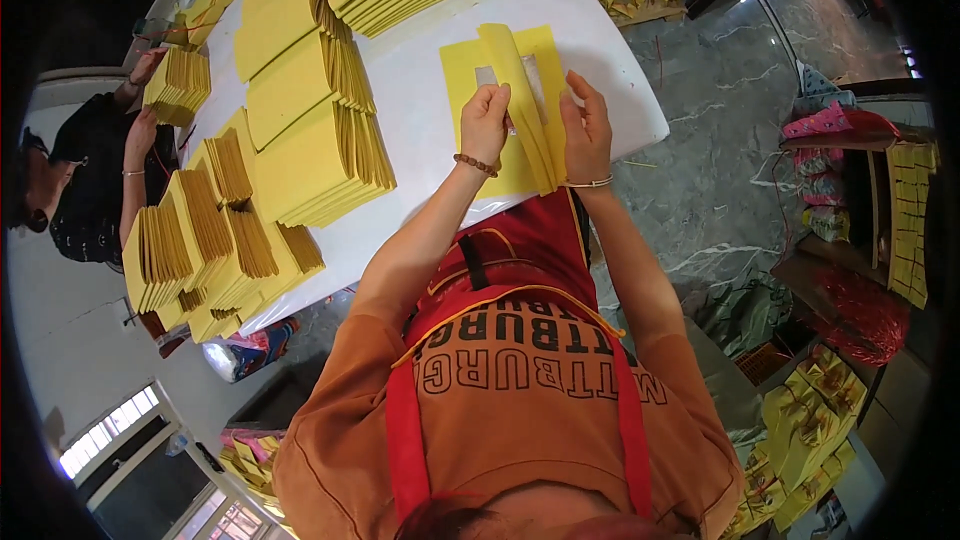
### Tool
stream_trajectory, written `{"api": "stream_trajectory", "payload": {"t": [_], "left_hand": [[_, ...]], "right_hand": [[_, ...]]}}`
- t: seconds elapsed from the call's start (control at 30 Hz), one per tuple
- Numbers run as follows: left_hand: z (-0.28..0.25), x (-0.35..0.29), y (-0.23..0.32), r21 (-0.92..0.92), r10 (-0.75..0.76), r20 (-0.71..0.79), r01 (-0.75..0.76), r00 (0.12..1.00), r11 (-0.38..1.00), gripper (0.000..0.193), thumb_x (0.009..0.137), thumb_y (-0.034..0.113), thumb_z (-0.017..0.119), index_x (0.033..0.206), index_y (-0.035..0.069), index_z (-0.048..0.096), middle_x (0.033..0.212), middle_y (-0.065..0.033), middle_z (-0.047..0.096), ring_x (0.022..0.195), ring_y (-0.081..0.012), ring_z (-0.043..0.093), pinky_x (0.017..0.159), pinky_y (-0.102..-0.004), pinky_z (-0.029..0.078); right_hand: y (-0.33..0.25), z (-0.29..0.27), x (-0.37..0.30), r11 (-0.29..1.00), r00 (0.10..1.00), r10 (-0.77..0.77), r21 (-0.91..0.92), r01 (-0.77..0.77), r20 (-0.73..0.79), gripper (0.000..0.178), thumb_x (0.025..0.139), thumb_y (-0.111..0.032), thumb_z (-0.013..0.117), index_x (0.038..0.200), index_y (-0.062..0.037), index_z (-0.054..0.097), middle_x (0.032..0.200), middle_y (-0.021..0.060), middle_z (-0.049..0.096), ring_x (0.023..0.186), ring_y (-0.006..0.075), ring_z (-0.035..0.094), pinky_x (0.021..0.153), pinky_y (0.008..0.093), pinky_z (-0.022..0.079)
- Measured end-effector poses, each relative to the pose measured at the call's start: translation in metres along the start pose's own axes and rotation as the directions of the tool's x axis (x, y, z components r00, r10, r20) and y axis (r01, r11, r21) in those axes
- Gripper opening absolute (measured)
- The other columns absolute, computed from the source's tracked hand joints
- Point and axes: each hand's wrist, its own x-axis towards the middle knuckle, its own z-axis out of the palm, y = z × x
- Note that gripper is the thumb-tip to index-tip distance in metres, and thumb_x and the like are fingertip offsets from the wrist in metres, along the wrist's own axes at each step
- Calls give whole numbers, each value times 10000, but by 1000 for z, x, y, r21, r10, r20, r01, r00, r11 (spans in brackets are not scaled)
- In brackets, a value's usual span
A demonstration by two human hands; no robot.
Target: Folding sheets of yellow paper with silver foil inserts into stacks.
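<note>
On the white table in front of me lie wide yellow paper sheets with a pale silvery patch in the middle. A narrow folded yellow paper stands up across them, running from far to near. My left hand is closed, thumb on top, gripping the folded paper at its left side. On its other side my right hand is held upright with thumb and fingers apart, close to the paper's right edge; I cannot tell whether the palm touches it.
Several stacks of folded yellow paper cover the table's left half. At the left a co-worker's hands hold a yellow bundle. The white table's corner is to my right; more yellow bundles lie at the lower right.
</note>
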Motion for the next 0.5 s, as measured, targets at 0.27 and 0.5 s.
{"api": "stream_trajectory", "payload": {"t": [0.27, 0.5], "left_hand": [[-5, 0, 1, -21, -33, 13, 33, 999, 999, 225, 897, 239, 503, 784, 48, 534, 603, 19, 489, 502, -55, 424, 458, -199, 341], [3, 2, 4, -127, -32, 35, 36, 999, 991, 203, 886, 221, 524, 799, 38, 537, 610, 2, 508, 484, -73, 424, 447, -219, 358]], "right_hand": [[-6, 14, -1, 658, 838, 449, 520, -545, 311, 493, 921, -296, 425, 1315, -24, 307, 1186, 130, 488, 1087, 188, 484, 912, 288, 395], [23, 10, 2, 373, 728, 491, 640, -672, 478, 525, 917, -398, 400, 1310, -59, 318, 1157, 113, 503, 1001, 176, 519, 873, 279, 422]]}}
